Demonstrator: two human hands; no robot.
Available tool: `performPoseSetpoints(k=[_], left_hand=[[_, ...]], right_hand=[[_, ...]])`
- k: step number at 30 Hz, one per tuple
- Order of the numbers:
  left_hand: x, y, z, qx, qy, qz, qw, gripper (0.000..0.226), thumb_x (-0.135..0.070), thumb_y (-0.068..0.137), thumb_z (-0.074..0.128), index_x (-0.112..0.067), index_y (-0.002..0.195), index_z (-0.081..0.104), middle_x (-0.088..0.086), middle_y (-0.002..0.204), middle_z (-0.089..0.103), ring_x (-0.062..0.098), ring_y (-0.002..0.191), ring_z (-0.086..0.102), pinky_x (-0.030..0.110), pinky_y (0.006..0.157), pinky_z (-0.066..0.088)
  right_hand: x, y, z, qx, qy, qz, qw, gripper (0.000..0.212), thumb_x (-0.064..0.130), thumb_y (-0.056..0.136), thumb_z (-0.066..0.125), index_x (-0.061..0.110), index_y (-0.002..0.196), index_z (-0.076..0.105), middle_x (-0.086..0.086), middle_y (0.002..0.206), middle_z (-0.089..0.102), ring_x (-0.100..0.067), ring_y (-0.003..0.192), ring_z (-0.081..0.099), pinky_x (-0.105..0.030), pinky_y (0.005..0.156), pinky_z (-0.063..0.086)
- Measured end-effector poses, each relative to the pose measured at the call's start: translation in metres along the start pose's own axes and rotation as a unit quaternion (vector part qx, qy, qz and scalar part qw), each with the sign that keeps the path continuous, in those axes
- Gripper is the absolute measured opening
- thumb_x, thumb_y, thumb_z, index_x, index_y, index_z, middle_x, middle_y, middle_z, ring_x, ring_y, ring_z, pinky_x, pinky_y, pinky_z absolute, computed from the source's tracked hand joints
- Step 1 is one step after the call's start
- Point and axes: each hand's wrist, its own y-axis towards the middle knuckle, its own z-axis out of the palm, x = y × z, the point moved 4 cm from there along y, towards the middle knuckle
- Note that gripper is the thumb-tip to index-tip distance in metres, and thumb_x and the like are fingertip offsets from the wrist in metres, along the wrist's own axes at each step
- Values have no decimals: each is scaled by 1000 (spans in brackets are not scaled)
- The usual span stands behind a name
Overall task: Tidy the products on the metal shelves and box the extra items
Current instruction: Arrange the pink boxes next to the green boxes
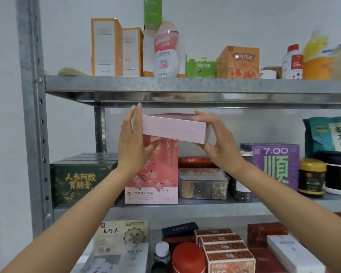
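A flat pale pink box [174, 128] lies level in the air, just above a tall pink blossom-printed box [154, 180] on the middle metal shelf [205, 206]. My left hand [132, 140] presses its straight fingers against the box's left end, thumb under it. My right hand [217, 140] grips the right end, fingers over the top and thumb below. The box sits a little under the upper shelf [185, 85].
A dark green box [83, 178] stands left of the blossom box; a clear tub [203, 184], purple box [276, 164] and jars [311, 176] are to the right. Bottles and cartons fill the upper shelf. Red boxes [224, 247] crowd the lower shelf. The steel upright [34, 115] is at left.
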Motion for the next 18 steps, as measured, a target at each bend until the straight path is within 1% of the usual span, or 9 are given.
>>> performPoseSetpoints(k=[3,5,7,9,11,12,14,16,18], left_hand=[[-20,-1,-12,-40,-180,-13,983,103,-45,71,76,-11,151,20,6,152,27,19,141,28,39,117,27],[-32,-7,-18,-33,-271,-35,961,91,-38,71,80,-25,145,28,-3,149,36,12,137,37,35,113,36],[-44,-14,-20,4,-338,-66,939,77,-30,71,84,-37,133,39,-11,136,51,0,127,47,19,101,43],[-59,-20,-21,30,-369,-58,927,69,-26,74,83,-38,129,41,-17,130,54,-5,123,49,11,97,42],[-74,-20,-21,52,-380,-30,923,67,-33,79,75,-36,135,37,-15,138,49,2,132,44,20,110,36],[-82,-17,-20,65,-377,-18,924,71,-36,81,73,-33,140,34,-12,144,45,5,137,39,24,114,32],[-89,-14,-14,98,-365,-15,926,84,-39,83,74,-25,150,24,-10,152,37,4,141,32,19,115,26],[-92,-14,-6,132,-353,-25,926,95,-41,83,73,-23,154,14,-17,153,32,-3,141,29,10,112,23],[-92,-20,2,157,-346,-43,924,99,-46,79,71,-24,155,11,-20,152,32,-5,140,28,11,112,22]], right_hand=[[23,-12,-20,-31,2,-37,999,59,-10,77,75,10,124,46,-1,129,53,-16,131,47,-30,113,34],[38,-17,-38,-46,36,-36,998,55,0,79,76,14,124,46,-4,128,53,-21,126,51,-33,106,42],[53,-19,-55,-57,78,-13,995,50,15,80,74,24,120,45,1,126,52,-21,123,53,-46,103,46],[66,-18,-72,-69,108,4,992,54,26,80,74,27,121,40,4,124,50,-17,121,52,-48,101,47],[77,-16,-87,-80,130,7,988,51,31,83,73,24,120,39,2,122,50,-14,120,52,-40,100,49],[79,-15,-93,-86,140,10,986,49,25,84,73,22,120,39,2,121,50,-12,120,52,-35,99,49],[82,-14,-103,-93,147,24,984,50,7,84,71,17,120,38,1,120,50,-9,119,52,-29,98,49],[82,-16,-112,-96,144,44,984,51,2,81,69,12,120,37,0,121,51,-9,120,52,-28,97,49],[83,-21,-121,-96,133,57,985,51,1,82,69,8,121,38,-2,121,52,-12,120,52,-25,96,48]])
